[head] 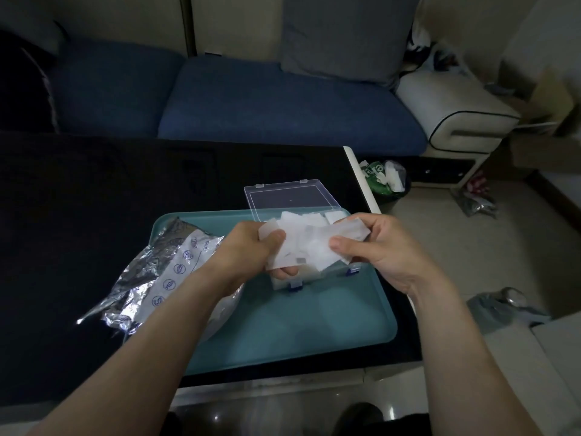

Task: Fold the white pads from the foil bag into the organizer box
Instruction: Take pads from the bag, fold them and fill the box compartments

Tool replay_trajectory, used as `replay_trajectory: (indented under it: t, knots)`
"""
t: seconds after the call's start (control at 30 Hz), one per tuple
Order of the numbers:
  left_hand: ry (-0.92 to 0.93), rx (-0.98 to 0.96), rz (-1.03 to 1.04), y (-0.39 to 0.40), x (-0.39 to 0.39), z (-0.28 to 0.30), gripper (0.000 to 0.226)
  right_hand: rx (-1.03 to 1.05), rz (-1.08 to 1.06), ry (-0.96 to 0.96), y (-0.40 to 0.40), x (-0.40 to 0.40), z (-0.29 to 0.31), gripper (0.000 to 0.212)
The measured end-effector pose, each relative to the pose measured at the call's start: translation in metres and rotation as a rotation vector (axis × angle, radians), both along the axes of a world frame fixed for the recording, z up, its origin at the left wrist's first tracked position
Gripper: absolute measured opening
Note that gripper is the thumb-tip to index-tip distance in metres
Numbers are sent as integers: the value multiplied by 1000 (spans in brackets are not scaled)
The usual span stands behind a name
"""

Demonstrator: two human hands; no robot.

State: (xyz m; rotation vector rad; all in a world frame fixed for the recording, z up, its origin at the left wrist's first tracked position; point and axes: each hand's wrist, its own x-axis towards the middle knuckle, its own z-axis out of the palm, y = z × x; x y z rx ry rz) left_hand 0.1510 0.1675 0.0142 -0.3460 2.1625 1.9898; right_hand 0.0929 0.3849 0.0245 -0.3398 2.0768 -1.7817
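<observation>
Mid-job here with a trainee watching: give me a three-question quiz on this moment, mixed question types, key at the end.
1. True or false: the organizer box has its lid shut.
2. What grips the white pad? A) left hand only B) right hand only C) both hands
3. Fill in: the foil bag lies partly on the ____ side of the teal tray.

Key:
1. False; the lid stands open, with white pads already inside.
2. C; each hand grips one end, over the box.
3. Left; the bag is crumpled and spills onto the black table.
</observation>
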Motion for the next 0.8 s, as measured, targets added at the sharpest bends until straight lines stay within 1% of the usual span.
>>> replay_trajectory:
  t: [0.07, 0.13, 0.2, 0.3, 0.33, 0.43, 0.5, 0.57, 0.63, 0.7, 0.73, 0.77, 0.8]
  knots:
    - [42, -148, -111, -2, 2, -1, 20, -10, 61, -1, 2, 1, 1, 37]
    - [66, -251, -235, -2, 4, 1, 18, 91, 93, 73, -2, 2, 0, 34]
    - [65, -290, -341, 0, 6, 3, 19, 211, 95, 129, -6, 3, -4, 35]
    - [63, -332, -426, 1, 8, 5, 28, 276, 101, 110, -8, 2, -8, 45]
    - [58, -335, -444, 1, 8, 6, 30, 291, 120, 100, -7, 2, -8, 44]
    - [34, -321, -476, -1, 9, 6, 29, 311, 160, 67, -1, 1, -5, 31]
    - [3, -318, -445, -4, 7, 2, 20, 301, 108, 68, 6, -1, -2, 28]
    - [-37, -317, -358, -6, 5, -5, 10, 248, 34, 37, 12, -4, 0, 31]
    - [-10, -383, -236, -7, 1, -9, 8, 108, 9, -61, 16, -5, 1, 44]
    - [61, -395, -91, -2, -1, -10, 15, -21, 32, -173, 12, -3, 3, 59]
    - [84, -334, -2, 1, -2, -10, 18, -58, 44, -215, 6, 0, 3, 63]
    - [94, -228, 80, 4, -3, -10, 17, -78, 38, -243, -1, 3, 3, 61]
    - [93, -101, 144, 7, -3, -9, 14, -84, 8, -258, -9, 7, 1, 56]
